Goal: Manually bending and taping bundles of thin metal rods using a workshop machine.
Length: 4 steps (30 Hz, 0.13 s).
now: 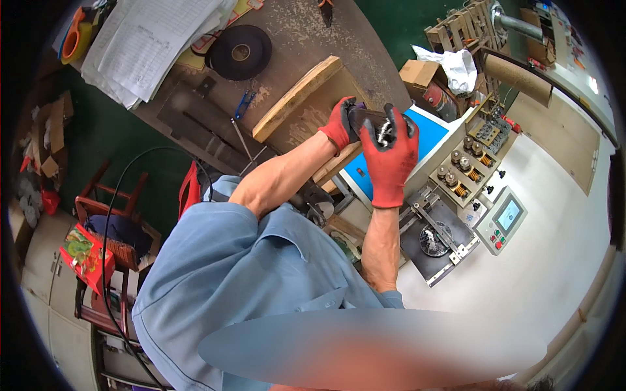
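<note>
Dark wound motor part [377, 126] with shiny metal core, likely heavy, rigid, wire windings probably delicate; best gripped on the solid outer body. It sits at upper centre of frame, clamped between left hand [340, 122] and right hand [390, 159], both red-gloved, close together, above the wooden board [301, 104] on the surface [293, 39]

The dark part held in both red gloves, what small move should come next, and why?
Probably turn the dark part slightly in the left hand so its wound end faces up. Both hands grip it above the bench, and the right hand covers most of it, so the windings are barely visible.
</note>
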Available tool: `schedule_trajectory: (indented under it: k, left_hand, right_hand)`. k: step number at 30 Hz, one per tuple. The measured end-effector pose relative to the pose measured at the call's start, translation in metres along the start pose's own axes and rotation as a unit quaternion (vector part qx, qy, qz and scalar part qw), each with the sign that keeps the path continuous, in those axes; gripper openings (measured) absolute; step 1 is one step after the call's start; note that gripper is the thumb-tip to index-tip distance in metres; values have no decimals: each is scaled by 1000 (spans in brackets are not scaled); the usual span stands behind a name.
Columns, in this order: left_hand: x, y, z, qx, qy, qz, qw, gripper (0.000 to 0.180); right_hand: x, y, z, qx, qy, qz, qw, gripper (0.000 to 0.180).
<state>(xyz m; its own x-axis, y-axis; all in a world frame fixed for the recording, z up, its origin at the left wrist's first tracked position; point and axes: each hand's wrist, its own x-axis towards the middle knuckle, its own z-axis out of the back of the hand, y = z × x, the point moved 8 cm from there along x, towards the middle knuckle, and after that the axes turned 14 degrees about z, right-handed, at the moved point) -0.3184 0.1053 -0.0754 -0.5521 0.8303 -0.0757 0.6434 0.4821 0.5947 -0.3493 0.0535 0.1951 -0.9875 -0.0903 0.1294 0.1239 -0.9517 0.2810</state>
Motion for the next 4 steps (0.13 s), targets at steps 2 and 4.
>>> schedule_trajectory:
  k: [2, 4]
  left_hand:
    - [-9, 9, 5, -22, 53, 17, 998, 27]
    - [-26, 0, 2, -28, 96, 34, 994, 27]
  right_hand:
    - [-4, 4, 12, 8, -7, 6, 1000, 53]
    - [-2, 10, 12, -9, -4, 3, 1000, 51]
